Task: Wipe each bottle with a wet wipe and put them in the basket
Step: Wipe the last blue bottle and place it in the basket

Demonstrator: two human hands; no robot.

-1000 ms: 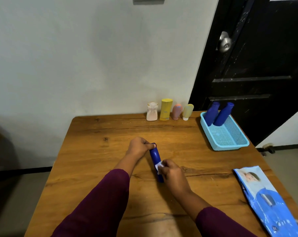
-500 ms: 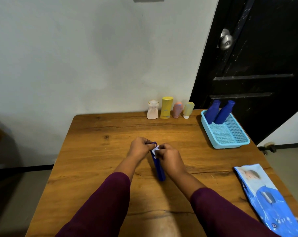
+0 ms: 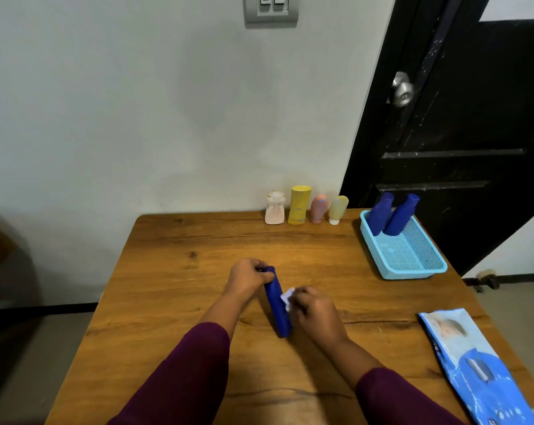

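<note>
Your left hand (image 3: 249, 276) curls its fingers round the far end of a dark blue bottle (image 3: 278, 311). The bottle is at the middle of the wooden table (image 3: 173, 302), with its other end pointing at you. You cannot tell if it touches the wood. Your right hand (image 3: 316, 314) pinches a small white wet wipe (image 3: 287, 296) and holds it on the bottle's side. The light blue basket (image 3: 409, 273) sits at the far right of the table, well apart from your hands. Two blue bottles (image 3: 380, 214) lean inside it at its far end. A row of four small bottles (image 3: 299, 205) stands by the wall. A blue wipes pack (image 3: 480, 369) lies near your right arm.
</note>
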